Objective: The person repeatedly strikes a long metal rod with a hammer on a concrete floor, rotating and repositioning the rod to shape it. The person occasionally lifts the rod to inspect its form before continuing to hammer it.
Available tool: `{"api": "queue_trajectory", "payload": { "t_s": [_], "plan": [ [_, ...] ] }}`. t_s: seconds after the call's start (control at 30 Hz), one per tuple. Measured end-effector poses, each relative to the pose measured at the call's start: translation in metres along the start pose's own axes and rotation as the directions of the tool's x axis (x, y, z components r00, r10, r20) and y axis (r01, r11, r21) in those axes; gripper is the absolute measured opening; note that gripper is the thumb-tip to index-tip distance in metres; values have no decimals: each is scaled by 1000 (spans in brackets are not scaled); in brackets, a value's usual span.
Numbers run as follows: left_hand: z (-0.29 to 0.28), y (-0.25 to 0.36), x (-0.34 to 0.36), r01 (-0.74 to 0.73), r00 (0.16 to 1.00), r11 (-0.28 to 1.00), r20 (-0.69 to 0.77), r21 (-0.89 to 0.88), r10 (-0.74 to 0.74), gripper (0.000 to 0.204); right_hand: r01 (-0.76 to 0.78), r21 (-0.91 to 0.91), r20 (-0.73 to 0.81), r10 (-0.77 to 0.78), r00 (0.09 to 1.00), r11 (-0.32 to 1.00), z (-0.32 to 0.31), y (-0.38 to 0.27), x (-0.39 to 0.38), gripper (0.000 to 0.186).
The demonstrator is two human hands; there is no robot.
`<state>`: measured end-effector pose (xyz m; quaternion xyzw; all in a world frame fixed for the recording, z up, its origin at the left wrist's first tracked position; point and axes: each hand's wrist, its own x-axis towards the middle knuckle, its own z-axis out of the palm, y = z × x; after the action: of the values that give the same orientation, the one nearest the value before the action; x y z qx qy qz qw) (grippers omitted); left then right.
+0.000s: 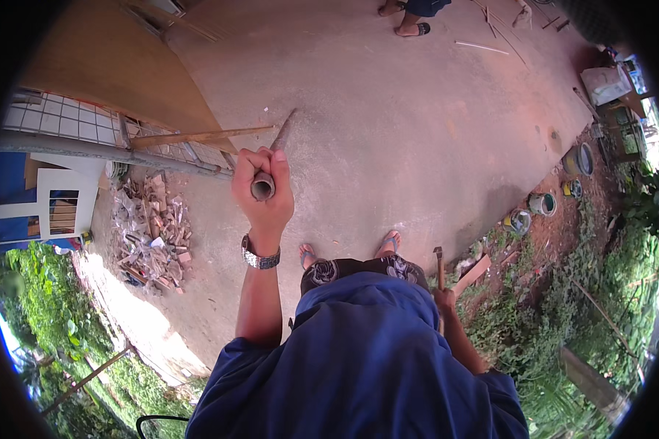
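Observation:
My left hand (263,192), with a metal watch (260,254) on its wrist, is closed round a metal pipe (284,130). The pipe's hollow upper end faces up at me, and its far end reaches down to the concrete floor (388,146). Low at my right side, my right hand (444,298) is wrapped round the handle of a hammer (440,267), whose head points up and away. A flat wooden piece (473,275) shows just beside that hand; whether it is held or lies on the ground I cannot tell.
Left stand a brown board (124,66), a wire-mesh frame (66,117) and a wooden stick (205,137). A scrap heap (154,234) lies nearer. Buckets (542,204) line the right edge beside plants. Another person's leg (408,25) appears at the far side.

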<state>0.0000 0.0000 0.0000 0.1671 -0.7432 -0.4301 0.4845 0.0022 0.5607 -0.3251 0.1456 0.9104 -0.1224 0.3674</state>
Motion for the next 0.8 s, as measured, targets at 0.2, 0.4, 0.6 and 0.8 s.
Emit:
{"api": "queue_trajectory", "payload": {
  "t_s": [0.2, 0.4, 0.6, 0.8],
  "plan": [
    [-31, 3, -42, 58, 997, 995, 51, -79, -54, 29, -213, 148, -8, 217, 976, 966, 97, 4, -104, 57],
    [-62, -7, -48, 98, 994, 962, -15, -255, -106, 28, -243, -181, 90, 262, 961, 953, 173, 55, -166, 61],
    [-88, -22, -29, -100, 994, 991, -45, -88, 97, 24, -137, -229, 168, 178, 970, 964, 194, 74, -183, 61],
    [-107, -29, -19, -84, 996, 994, 30, -76, 87, 23, 4, -249, 151, 34, 988, 969, 186, 66, -169, 60]
  ]
}}
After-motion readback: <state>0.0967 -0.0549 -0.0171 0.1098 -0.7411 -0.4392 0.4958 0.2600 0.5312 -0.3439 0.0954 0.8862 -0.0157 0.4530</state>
